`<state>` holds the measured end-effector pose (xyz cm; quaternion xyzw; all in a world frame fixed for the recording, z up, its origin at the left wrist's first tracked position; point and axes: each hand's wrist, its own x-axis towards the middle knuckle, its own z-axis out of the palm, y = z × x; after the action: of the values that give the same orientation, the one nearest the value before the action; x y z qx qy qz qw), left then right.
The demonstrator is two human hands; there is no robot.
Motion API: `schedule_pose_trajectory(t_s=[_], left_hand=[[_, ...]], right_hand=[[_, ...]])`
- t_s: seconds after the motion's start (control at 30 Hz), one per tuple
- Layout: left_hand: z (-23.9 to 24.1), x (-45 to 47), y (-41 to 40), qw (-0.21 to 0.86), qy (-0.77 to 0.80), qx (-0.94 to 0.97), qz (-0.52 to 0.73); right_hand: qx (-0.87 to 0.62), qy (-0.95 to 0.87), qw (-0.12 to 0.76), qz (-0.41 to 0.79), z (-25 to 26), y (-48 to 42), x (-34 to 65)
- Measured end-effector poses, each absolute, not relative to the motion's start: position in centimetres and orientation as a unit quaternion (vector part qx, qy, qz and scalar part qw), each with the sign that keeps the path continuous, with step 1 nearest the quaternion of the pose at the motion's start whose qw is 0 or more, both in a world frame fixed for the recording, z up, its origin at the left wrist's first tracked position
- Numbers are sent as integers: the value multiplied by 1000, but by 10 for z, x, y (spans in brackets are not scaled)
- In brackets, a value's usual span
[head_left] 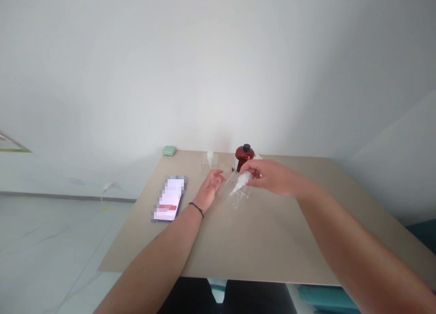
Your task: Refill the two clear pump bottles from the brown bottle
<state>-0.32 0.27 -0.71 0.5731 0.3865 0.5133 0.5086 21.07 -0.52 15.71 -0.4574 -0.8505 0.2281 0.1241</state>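
In the head view, my right hand (260, 173) pinches a small white plastic piece with a narrow pointed tip (241, 182). The tip slants down and to the left, above the table. Under and beside it is a clear plastic piece (240, 198), its outline hard to make out. My left hand (211, 184), with a dark band at the wrist, is just left of the clear plastic, its fingers apart and holding nothing I can see. Behind my right hand stands a brown-red bottle (245, 155) with a black cap, its lower part hidden.
A similar white pointed piece (210, 157) is at a clear plastic holder (205, 165) near the wall. A lit phone (168, 198) lies left of my left hand. A small green case (169, 150) sits at the far left corner of the beige table (259, 246).
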Motion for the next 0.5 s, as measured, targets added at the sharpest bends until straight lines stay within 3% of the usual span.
schedule_pose_trajectory(t_s=[0.17,0.5], left_hand=[[-13,-4,2,519,290,675,436],[0,3,-9,433,355,736,380]], right_hand=[[-435,-809,250,306,95,-6,216],[-382,-683,456,424,21,-3,198]])
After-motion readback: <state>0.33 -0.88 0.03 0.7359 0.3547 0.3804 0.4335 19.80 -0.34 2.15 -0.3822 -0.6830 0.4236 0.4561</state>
